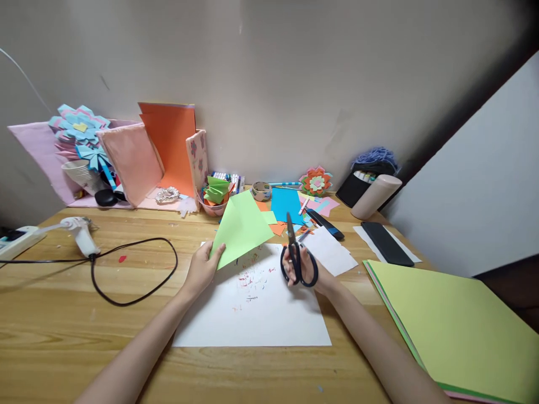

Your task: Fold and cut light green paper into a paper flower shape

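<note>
My left hand [205, 262] pinches a light green sheet of paper [242, 229] by its lower left corner, thumb on top. The sheet is raised and tilted over a white paper [252, 320] marked with coloured smudges. To the right, my right hand [309, 268] holds black-handled scissors [297, 258], fingers at the loops and blades pointing up and away. The blades look together or nearly so, apart from the green sheet. Behind them lie a blue sheet [286, 203] and orange paper scraps [277, 228].
A glue gun [82, 235] with a looping black cable [126, 303] lies left. A yellow-topped paper stack [463, 320] and a black phone [386, 243] are right. A utility knife [324, 223], tape roll [261, 191], paper flower [316, 182] and pink organizer [132, 163] stand or lie toward the wall.
</note>
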{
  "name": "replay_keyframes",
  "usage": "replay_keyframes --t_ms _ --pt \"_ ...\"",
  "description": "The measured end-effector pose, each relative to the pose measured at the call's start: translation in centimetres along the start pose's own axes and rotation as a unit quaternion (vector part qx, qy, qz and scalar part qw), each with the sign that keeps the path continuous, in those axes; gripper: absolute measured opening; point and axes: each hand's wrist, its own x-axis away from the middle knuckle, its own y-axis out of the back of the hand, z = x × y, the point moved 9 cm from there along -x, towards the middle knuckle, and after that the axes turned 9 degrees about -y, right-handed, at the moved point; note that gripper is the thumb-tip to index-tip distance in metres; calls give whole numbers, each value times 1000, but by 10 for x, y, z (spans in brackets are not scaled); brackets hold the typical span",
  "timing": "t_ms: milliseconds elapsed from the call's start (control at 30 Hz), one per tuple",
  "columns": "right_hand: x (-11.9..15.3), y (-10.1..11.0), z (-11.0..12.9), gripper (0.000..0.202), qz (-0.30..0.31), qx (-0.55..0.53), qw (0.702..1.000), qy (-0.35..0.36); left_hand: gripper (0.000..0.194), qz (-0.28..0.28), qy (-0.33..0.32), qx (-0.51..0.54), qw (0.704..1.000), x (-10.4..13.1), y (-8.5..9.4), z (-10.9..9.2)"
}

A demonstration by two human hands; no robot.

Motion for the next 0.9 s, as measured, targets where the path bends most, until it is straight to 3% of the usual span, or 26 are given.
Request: replay_keyframes --t_ms 100,267,533,900 --pt "5 -41 -22 80 158 -72 982 -80 44 -25 40 15 999 3 5 4" --pt "18 -58 -32 79 218 -28 970 -105 46 -43 72 61 995 9 8 2" --pt "31 -60 -18 67 167 72 981 -70 39 21 22 42 999 11 -6 -14" --pt "33 -58 -19 74 169 100 978 -66 41 15 26 68 997 11 -6 -14"
